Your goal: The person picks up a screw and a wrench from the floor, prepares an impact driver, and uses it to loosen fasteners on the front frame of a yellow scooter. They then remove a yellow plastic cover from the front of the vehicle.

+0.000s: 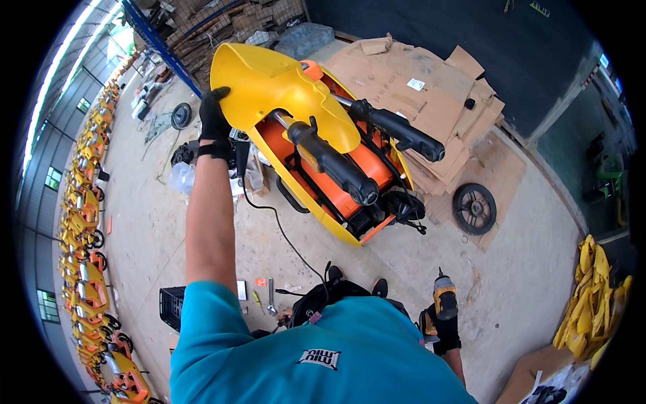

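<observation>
My left hand (214, 118), in a black glove, grips the left edge of a large yellow plastic mudguard (269, 87). The mudguard sits over a pair of black fork legs: the nearer fork leg (333, 165) passes in front of it, and the other fork leg (397, 128) sticks out to the right. Both belong to a yellow and orange scooter body (330, 209) that stands ahead of me. Low on the right, my right hand (445, 331), also in a black glove, holds a yellow and black cordless drill (445, 299) with its bit pointing away from me.
Flattened cardboard (424, 87) lies behind the scooter, with a black wheel (474, 209) to its right. A wrench (271, 296), a screwdriver (257, 301) and a black crate (172, 306) are near my feet. Yellow panels (585, 303) pile up at right; scooters (87, 236) line the left wall.
</observation>
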### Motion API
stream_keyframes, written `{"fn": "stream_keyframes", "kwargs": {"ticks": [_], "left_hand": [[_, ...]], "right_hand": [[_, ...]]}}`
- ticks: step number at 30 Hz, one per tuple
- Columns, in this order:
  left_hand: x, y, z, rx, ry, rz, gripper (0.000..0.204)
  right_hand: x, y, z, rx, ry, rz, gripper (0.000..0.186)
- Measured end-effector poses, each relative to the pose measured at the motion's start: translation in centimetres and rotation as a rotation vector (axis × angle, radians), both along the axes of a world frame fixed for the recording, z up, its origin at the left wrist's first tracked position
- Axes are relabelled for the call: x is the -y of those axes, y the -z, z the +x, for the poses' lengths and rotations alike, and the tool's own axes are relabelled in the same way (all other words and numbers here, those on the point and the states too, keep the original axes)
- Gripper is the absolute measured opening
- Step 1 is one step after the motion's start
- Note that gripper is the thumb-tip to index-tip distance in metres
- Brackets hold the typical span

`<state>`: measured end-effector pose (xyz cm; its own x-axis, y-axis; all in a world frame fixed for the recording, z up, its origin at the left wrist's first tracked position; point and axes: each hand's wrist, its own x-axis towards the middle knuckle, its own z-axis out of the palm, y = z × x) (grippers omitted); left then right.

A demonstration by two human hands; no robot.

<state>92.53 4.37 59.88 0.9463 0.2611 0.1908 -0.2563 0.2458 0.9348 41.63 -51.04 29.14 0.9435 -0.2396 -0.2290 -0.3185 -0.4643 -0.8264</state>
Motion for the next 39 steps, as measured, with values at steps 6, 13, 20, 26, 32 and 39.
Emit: {"fn": "stream_keyframes", "kwargs": {"ticks": [6,13,20,26,32,39], "left_hand": [[-7.7,12.8,0.8,0.212,-0.213,0.219,0.032],[-1.9,15.2,-8.1,0.295,-0.472,1.048,0.031],[2.3,18.4,-13.7,-0.093,0.295,-0.663,0.04],[4.5,13.4,-13.2,0.088,0.367,-0.965,0.031],[-5.1,14.1,-14.2,0.276,0.011,-0.141,0.033],[-13.9,17.5,-28.8,-0.138,-0.629,1.637,0.021]], "right_hand": [[-0.2,0.4,-0.4,-0.018,-0.001,-0.004,0.035],[-0.8,0.5,-0.7,-0.053,0.011,-0.055,0.035],[-1.3,1.2,-0.4,-0.059,-0.017,-0.089,0.035],[-2.1,1.5,-0.4,0.055,-0.017,-0.087,0.024],[-2.5,-1.5,1.0,0.467,-0.317,-0.6,0.056],[-1.8,-4.1,2.2,0.364,-0.298,-0.383,0.035]]}}
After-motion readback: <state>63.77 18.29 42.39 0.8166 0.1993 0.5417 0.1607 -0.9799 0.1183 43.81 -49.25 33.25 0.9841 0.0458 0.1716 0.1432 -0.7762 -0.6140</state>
